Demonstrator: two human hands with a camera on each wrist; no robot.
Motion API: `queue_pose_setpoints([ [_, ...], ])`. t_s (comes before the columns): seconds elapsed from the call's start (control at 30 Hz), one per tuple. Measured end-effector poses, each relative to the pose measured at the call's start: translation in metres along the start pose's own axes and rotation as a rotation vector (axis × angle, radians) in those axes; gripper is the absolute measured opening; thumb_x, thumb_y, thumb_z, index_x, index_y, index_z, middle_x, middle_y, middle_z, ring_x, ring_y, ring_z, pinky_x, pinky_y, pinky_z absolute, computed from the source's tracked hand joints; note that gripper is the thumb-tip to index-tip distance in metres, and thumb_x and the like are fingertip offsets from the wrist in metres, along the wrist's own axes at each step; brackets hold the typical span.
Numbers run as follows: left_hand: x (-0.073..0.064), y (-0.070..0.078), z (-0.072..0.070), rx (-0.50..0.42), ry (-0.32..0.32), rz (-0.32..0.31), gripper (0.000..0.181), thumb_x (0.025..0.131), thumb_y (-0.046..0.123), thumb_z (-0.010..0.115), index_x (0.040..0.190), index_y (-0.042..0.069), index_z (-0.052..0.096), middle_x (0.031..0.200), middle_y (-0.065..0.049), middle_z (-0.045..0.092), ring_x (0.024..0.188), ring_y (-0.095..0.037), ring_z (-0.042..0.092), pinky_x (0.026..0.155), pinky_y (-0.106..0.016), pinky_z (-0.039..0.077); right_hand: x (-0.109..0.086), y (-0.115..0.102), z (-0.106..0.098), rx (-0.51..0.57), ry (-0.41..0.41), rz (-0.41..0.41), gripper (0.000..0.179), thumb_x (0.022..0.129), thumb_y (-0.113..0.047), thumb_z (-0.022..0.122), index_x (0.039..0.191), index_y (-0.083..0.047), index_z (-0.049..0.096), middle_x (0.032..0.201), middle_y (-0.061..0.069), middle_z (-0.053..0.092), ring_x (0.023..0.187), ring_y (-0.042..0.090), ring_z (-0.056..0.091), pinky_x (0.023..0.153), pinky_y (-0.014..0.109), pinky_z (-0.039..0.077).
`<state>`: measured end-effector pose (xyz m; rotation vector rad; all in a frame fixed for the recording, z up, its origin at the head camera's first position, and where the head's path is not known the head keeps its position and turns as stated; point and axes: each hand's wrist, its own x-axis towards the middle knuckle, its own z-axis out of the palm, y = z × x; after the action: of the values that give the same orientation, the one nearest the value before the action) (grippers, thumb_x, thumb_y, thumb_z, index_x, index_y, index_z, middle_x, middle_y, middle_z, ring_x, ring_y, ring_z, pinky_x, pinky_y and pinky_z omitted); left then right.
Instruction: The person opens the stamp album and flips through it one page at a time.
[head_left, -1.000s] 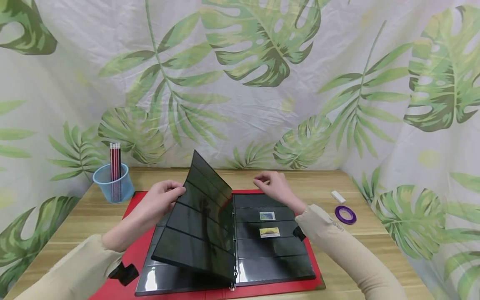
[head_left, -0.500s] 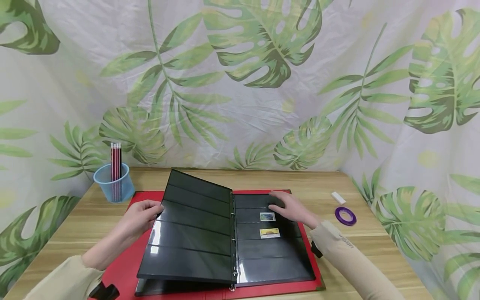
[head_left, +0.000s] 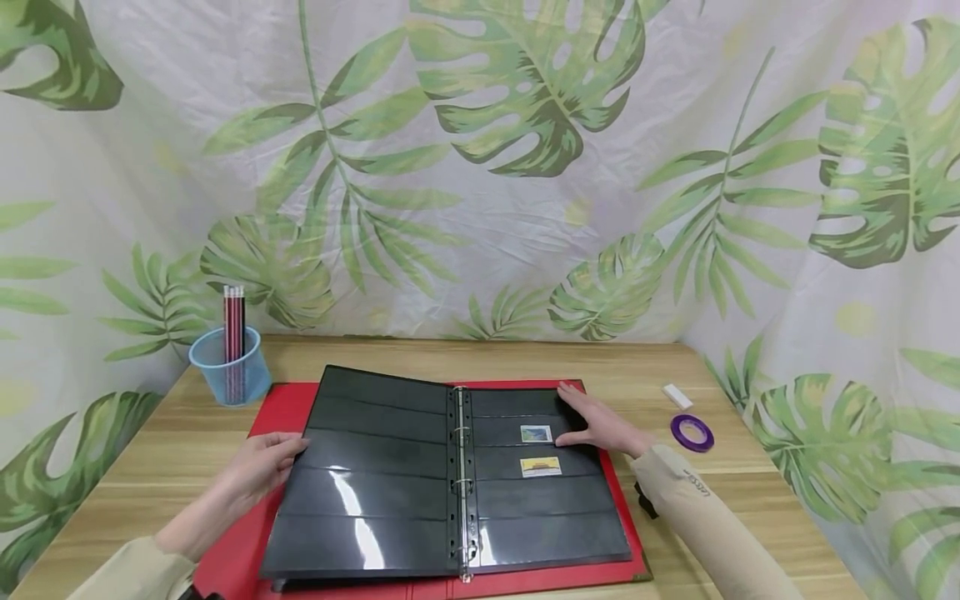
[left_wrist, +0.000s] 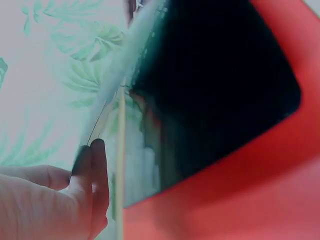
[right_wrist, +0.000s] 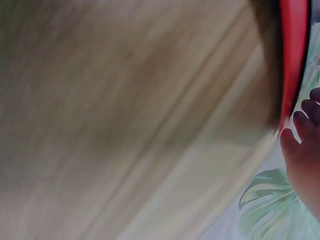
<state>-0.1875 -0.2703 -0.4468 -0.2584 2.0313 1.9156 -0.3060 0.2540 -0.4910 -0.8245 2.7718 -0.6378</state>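
A red ring-bound stamp album [head_left: 291, 404] lies spread on the table with black pocket pages. My left hand [head_left: 264, 467] pinches the outer edge of the left black page [head_left: 375, 442], which is tilted slightly above the sheets beneath it; the left wrist view shows thumb and fingers on that page edge. Over the right page [head_left: 547, 508], near its upper right edge, my right hand [head_left: 600, 425] lies with fingers extended and thumb spread. Two stamps sit in that page's pockets: a blue-green stamp [head_left: 536, 433] and a yellow stamp [head_left: 540, 467]. Metal rings [head_left: 462, 483] run down the middle.
A blue mesh cup [head_left: 232, 367] with several pencils [head_left: 234, 325] stands at the back left of the wooden table [head_left: 630, 362]. Right of the album lie a white eraser-like block [head_left: 677, 396] and a purple tape roll [head_left: 692, 433]. A leaf-print curtain hangs behind.
My left hand has swung the black page leftward and down, nearly flat. The right hand has dropped from above the album onto the right page and shifted right, its fingers straightening.
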Motion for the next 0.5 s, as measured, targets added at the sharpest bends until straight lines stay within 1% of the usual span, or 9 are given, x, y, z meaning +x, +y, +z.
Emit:
queue_pose_setpoints([
  [0.1, 0.002, -0.009, -0.004, -0.032, -0.001, -0.037, 0.033, 0.102, 0.013, 0.05, 0.124, -0.012, 0.051, 0.09, 0.011, 0.061, 0.082, 0.0, 0.057, 0.075, -0.015, 0.055, -0.001, 0.002, 0.001, -0.038, -0.013, -0.001, 0.093, 0.086, -0.046, 0.073, 0.154, 0.001, 0.03, 0.163, 0.021, 0.024, 0.15, 0.041, 0.027, 0.118, 0.058, 0.029],
  [0.17, 0.004, -0.014, -0.005, -0.025, 0.004, -0.056, 0.03, 0.101, 0.012, 0.051, 0.12, -0.01, 0.053, 0.09, 0.01, 0.061, 0.082, -0.002, 0.057, 0.074, -0.016, 0.054, -0.002, 0.002, 0.001, -0.053, -0.014, -0.011, 0.093, 0.086, -0.047, 0.073, 0.153, 0.002, 0.031, 0.162, 0.023, 0.025, 0.149, 0.042, 0.029, 0.117, 0.058, 0.03],
  [0.23, 0.005, -0.018, -0.005, 0.038, 0.029, -0.062, 0.029, 0.1, 0.013, 0.054, 0.118, -0.01, 0.055, 0.089, 0.008, 0.059, 0.08, -0.003, 0.055, 0.072, -0.016, 0.054, -0.002, 0.002, 0.002, -0.065, -0.013, -0.02, 0.093, 0.087, -0.047, 0.072, 0.153, 0.003, 0.031, 0.162, 0.024, 0.026, 0.148, 0.043, 0.03, 0.116, 0.059, 0.031],
  [0.3, 0.006, -0.021, -0.006, 0.122, 0.06, -0.063, 0.033, 0.099, 0.015, 0.057, 0.118, -0.011, 0.055, 0.088, 0.007, 0.058, 0.078, -0.004, 0.055, 0.071, -0.016, 0.054, -0.002, 0.002, 0.002, -0.065, -0.016, -0.018, 0.093, 0.087, -0.047, 0.072, 0.153, 0.003, 0.031, 0.162, 0.023, 0.026, 0.149, 0.042, 0.029, 0.116, 0.058, 0.031],
  [0.37, 0.007, -0.023, -0.006, 0.198, 0.086, -0.053, 0.038, 0.097, 0.017, 0.06, 0.12, -0.014, 0.055, 0.087, 0.007, 0.06, 0.076, -0.003, 0.057, 0.07, -0.017, 0.056, -0.002, 0.003, 0.003, -0.056, -0.021, -0.007, 0.093, 0.087, -0.048, 0.072, 0.154, 0.002, 0.03, 0.163, 0.022, 0.025, 0.149, 0.041, 0.028, 0.117, 0.058, 0.031],
  [0.5, 0.008, -0.028, -0.008, 0.277, 0.124, -0.028, 0.042, 0.095, 0.018, 0.066, 0.119, -0.016, 0.057, 0.085, 0.005, 0.067, 0.072, -0.004, 0.063, 0.069, -0.02, 0.059, -0.001, 0.004, 0.003, -0.036, -0.035, 0.018, 0.094, 0.087, -0.05, 0.071, 0.155, -0.001, 0.029, 0.165, 0.018, 0.022, 0.151, 0.039, 0.025, 0.118, 0.057, 0.029],
])
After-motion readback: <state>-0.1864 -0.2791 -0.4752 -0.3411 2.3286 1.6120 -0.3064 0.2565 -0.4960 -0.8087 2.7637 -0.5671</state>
